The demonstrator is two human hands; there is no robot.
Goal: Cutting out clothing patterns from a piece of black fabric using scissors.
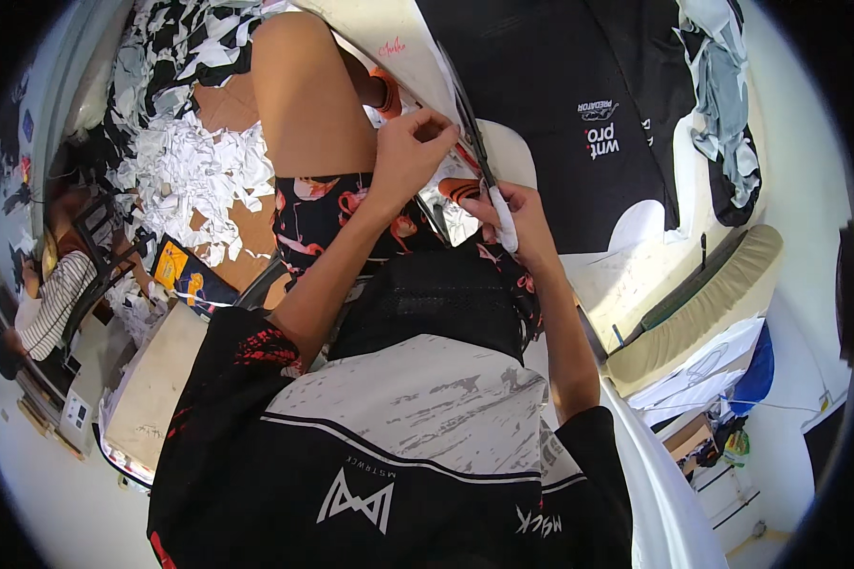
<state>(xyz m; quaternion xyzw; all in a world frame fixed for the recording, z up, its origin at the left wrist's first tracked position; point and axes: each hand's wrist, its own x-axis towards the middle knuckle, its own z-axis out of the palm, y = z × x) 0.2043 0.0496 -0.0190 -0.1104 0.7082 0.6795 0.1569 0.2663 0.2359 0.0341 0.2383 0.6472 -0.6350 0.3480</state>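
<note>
My right hand (517,218) is closed on the white-wrapped end of a long dark tool (474,142), which looks like scissors and points away from me. My left hand (413,156) is pinched beside the tool's upper part; whatever its fingertips hold is too small to make out. Beneath my hands are my bare left thigh (304,95), my flamingo-print shorts (318,204) and two orange-and-black striped items at my feet, partly hidden. A black fabric panel (550,66) with white printed logos lies on a pale work surface (399,47) just beyond my right hand.
White and black fabric scraps (180,161) pile on the brown floor at left. A person (52,313) in a striped top sits at far left. A beige padded board (693,303) stands at right, with grey and white cloth (721,104) above it and boxes (693,441) below.
</note>
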